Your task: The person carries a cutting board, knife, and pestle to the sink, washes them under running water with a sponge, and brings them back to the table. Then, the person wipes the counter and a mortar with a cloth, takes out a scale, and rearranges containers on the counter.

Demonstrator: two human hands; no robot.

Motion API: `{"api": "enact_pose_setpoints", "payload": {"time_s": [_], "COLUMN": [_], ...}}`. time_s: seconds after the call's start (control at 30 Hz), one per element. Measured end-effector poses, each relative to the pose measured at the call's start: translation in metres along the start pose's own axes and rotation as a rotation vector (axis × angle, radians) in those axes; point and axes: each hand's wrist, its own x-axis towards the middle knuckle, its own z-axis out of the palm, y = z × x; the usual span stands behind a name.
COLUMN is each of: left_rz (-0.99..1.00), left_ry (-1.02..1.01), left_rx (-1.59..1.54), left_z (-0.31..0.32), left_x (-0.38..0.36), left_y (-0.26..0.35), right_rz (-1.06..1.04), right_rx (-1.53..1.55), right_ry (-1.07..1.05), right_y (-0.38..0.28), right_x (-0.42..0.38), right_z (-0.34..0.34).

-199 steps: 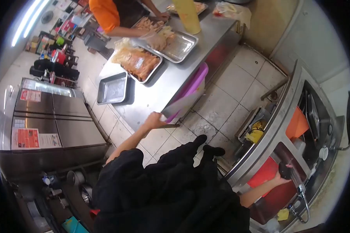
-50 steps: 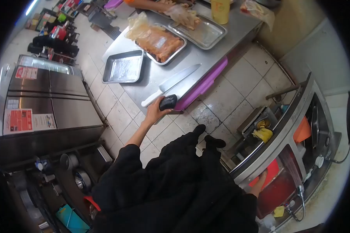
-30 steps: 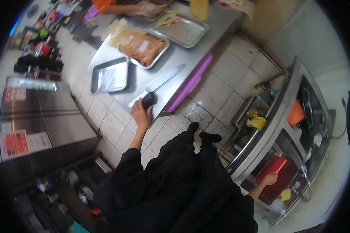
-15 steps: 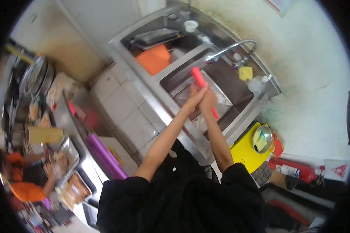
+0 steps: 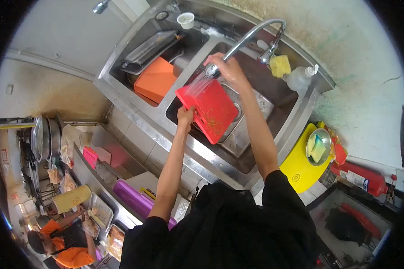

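Note:
My left hand (image 5: pixel 185 115) grips the edge of a red cutting board (image 5: pixel 208 109), holding it tilted over the right basin of a steel sink (image 5: pixel 134 112). Food bits speckle the board. My right hand (image 5: pixel 228 67) is closed around the spray head of the curved faucet (image 5: pixel 251 36), and water sprays from it onto the board's upper corner.
The left basin holds an orange board (image 5: pixel 156 80) and a metal tray (image 5: pixel 143 47). A yellow sponge (image 5: pixel 280 65) and soap bottle (image 5: pixel 299 78) sit on the sink's ledge. A yellow bin (image 5: pixel 303 163) stands at right. Another person in orange (image 5: pixel 65 249) works at the steel table (image 5: pixel 105 188).
I turned from the steel table, where my left hand put down a knife and a dark object, to the sink. Both hands gripped the board edge-on; now the right holds the faucet head.

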Motion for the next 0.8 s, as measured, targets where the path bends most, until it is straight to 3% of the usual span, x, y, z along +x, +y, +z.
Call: {"api": "enact_pose_setpoints", "payload": {"time_s": [0.13, 0.17, 0.2, 0.33, 0.47, 0.57, 0.67, 0.8], "left_rz": [0.053, 0.027, 0.027, 0.043, 0.003, 0.02, 0.248, 0.388], "left_ry": [0.08, 0.104, 0.099, 0.134, 0.136, 0.133, 0.131, 0.124], "left_rx": [0.169, -0.027, 0.005, 0.12, 0.063, 0.107, -0.082, -0.066], "left_z": [0.003, 0.01, 0.012, 0.011, 0.016, 0.02, 0.034, 0.042], "left_x": [0.01, 0.009, 0.009, 0.026, 0.027, 0.024, 0.014, 0.009], "left_y": [0.002, 0.003, 0.006, -0.004, 0.0, 0.006, 0.003, 0.001], "right_rz": [0.129, 0.156, 0.185, 0.032, 0.238, 0.188, 0.159, 0.155], "right_rx": [-0.156, -0.252, -0.349, -0.281, -0.399, -0.457, -0.353, -0.383], "right_ry": [-0.126, -0.139, -0.153, -0.122, -0.193, -0.141, -0.215, -0.266], "right_y": [-0.001, -0.006, -0.011, -0.003, -0.021, -0.013, -0.013, -0.016], "right_x": [-0.029, -0.035, -0.038, -0.019, -0.012, -0.025, -0.024, -0.029], "right_z": [-0.031, -0.04, -0.046, -0.032, -0.035, -0.041, -0.039, -0.043]}}
